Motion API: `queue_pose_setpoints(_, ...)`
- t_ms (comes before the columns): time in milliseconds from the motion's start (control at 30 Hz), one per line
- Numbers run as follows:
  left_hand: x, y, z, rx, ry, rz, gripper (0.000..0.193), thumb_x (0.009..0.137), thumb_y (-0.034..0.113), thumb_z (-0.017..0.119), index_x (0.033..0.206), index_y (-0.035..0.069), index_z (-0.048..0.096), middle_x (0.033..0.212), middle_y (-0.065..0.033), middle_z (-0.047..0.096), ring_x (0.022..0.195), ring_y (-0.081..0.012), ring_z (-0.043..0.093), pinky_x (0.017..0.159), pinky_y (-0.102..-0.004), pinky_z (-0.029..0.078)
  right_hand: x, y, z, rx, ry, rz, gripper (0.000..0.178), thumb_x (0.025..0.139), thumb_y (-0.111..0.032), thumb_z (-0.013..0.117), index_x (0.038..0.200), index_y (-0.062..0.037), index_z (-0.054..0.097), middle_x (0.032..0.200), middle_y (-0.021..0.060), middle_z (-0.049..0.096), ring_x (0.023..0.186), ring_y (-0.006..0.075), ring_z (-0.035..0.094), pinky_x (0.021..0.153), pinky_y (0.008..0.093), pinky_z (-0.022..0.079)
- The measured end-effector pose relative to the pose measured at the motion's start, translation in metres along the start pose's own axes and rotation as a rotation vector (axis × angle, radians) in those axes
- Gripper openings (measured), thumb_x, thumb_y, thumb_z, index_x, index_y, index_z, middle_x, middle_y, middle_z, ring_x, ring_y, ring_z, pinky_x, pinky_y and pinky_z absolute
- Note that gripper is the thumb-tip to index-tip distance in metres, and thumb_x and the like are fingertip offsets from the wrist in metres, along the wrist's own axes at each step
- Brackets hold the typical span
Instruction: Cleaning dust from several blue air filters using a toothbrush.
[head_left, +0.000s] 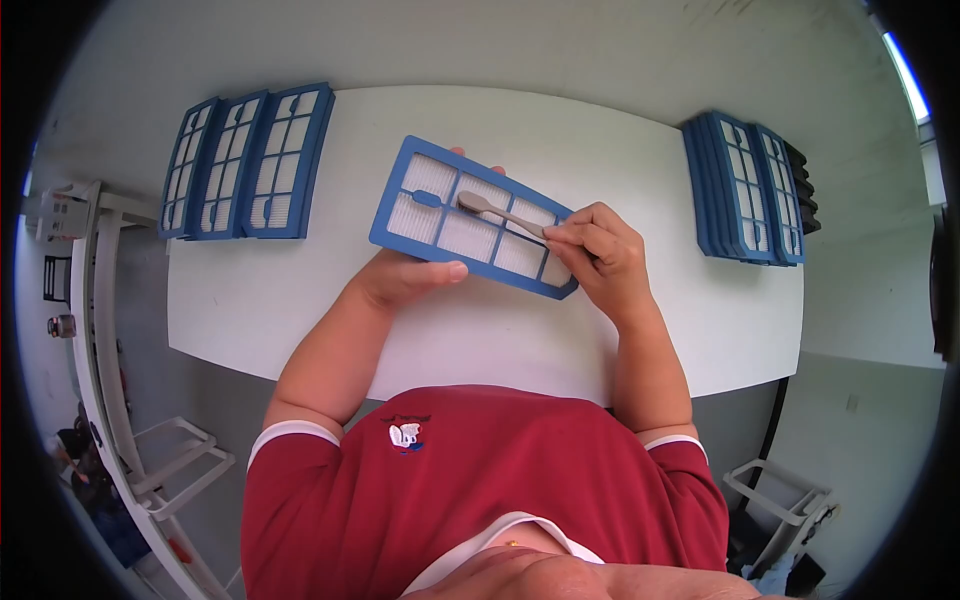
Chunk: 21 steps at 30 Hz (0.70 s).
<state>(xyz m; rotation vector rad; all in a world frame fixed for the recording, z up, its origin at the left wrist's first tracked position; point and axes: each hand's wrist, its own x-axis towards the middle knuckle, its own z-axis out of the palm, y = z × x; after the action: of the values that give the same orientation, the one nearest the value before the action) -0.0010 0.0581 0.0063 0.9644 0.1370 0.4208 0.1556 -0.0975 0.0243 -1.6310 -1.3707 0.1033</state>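
Note:
Over the middle of the table, a flat air filter (467, 235) with a blue frame and white pleated panels is tilted, its left end farther away. My left hand (410, 278) grips it from below, thumb on the near edge and fingertips showing past the far edge; the palm is hidden behind it. A small beige brush (508, 213) with a rounded head lies over the filter's face, its head near the blue tab. Fingers of my right hand (610, 255) pinch the end of its handle by the filter's right end. Whether the bristles touch the pleats, I cannot tell.
Blue-framed filters (240, 165) stand in overlapping stacks on the white table's (480, 350) far left. More filter stacks (742, 188) are at the right edge, with black parts (800, 185) behind them. A light-coloured metal frame (110, 300) rises beyond the left side.

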Motion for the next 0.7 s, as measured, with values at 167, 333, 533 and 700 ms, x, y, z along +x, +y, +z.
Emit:
queue_pose_setpoints(167,0.002,-0.003,0.001,-0.031,-0.02,-0.022,0.098,0.052,0.012,0.076,0.138,0.022,0.03,0.136,-0.0177,0.038,0.132,-0.0354,0.032,0.105,-0.0513,0.033,0.001,0.003,0.004,-0.038,0.063,0.058,0.013,0.071,0.001,0.071,0.082,-0.0058,0.068,0.073,0.0048,0.056,0.061,0.0152,0.055,0.05,0.0258,0.044)
queue_pose_setpoints(333,0.002,-0.001,0.003,-0.038,-0.011,-0.01,0.097,0.053,0.01,0.074,0.138,0.023,0.029,0.137,-0.0177,0.037,0.131,-0.0355,0.032,0.105,-0.0513,0.033,0.001,0.0,0.009,-0.171,0.122,-0.059,0.012,0.072,0.001,0.071,0.082,-0.0044,0.067,0.073,0.0056,0.056,0.061,0.0163,0.054,0.049,0.0265,0.044)
queue_pose_setpoints(533,0.0,0.001,0.001,-0.044,0.007,-0.004,0.096,0.055,0.009,0.074,0.138,0.023,0.029,0.138,-0.0175,0.035,0.132,-0.0347,0.031,0.107,-0.0517,0.03,-0.003,-0.007,0.008,-0.061,0.04,0.019,0.014,0.071,0.001,0.071,0.083,-0.0046,0.068,0.074,0.0055,0.056,0.061,0.0157,0.055,0.05,0.0256,0.045)
queue_pose_setpoints(700,0.0,-0.001,0.003,-0.034,-0.005,-0.004,0.097,0.055,0.009,0.074,0.14,0.022,0.026,0.139,-0.0166,0.035,0.132,-0.0341,0.031,0.107,-0.0512,0.029,-0.003,-0.011,0.003,-0.006,0.049,0.04,0.015,0.071,0.002,0.071,0.084,-0.0046,0.069,0.075,0.0053,0.057,0.061,0.0146,0.057,0.05,0.025,0.045)
